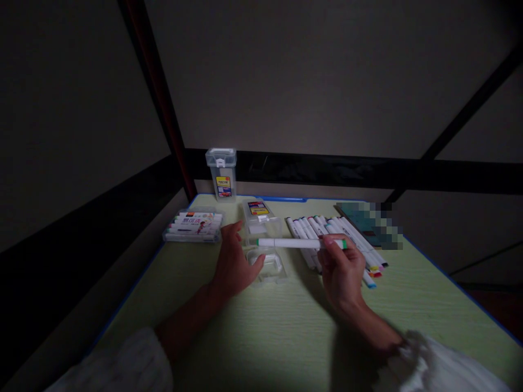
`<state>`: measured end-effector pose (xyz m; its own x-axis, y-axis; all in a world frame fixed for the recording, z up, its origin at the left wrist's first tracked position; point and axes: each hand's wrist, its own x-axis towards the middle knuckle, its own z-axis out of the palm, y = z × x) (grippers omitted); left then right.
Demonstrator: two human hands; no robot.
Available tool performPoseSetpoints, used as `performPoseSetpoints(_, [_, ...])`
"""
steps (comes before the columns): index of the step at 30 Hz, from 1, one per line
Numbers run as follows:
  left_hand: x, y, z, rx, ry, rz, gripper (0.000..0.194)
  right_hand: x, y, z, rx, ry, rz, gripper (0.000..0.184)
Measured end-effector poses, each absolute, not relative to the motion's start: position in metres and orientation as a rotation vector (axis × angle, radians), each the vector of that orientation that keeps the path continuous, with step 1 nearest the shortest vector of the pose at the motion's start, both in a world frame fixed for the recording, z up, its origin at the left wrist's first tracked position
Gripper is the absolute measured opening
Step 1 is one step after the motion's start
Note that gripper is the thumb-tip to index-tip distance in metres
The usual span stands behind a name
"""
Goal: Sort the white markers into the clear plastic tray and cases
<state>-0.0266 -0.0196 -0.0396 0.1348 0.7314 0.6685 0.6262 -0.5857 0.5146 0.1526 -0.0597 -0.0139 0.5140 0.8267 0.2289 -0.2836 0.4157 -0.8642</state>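
Between the fingers of my right hand (341, 267) is a white marker (286, 243) with green ends, held level and pointing left. Its far end lies in front of a clear plastic box (261, 220) that rests on its side, with a yellow and red label. My left hand (235, 261) is beside that box, thumb and fingers spread. A clear lid (269, 265) lies on the table just right of my left thumb. Behind and beside my right hand, a row of white markers (310, 231) with coloured ends is spread out; my hand hides part of them.
An upright clear box (223, 174) with a closed lid stands at the back left. To the left lies a clear case of markers (194, 226). A dark green flat object (363, 223), partly blurred out, is at the right. The pale green table (286, 337) has blue edges; walls stand behind.
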Motion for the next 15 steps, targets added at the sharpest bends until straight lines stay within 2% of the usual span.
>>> performPoseSetpoints(11, [-0.0180,-0.0230,-0.0483,1.918,1.354,1.283,0.068,0.1526,-0.0639,-0.0216,-1.005,-0.889,0.723,0.015])
performPoseSetpoints(15, [-0.0166,-0.0253,-0.0464,1.902,1.355,1.247,0.075,0.1502,-0.0657,-0.0217,-1.063,-0.979,0.664,0.016])
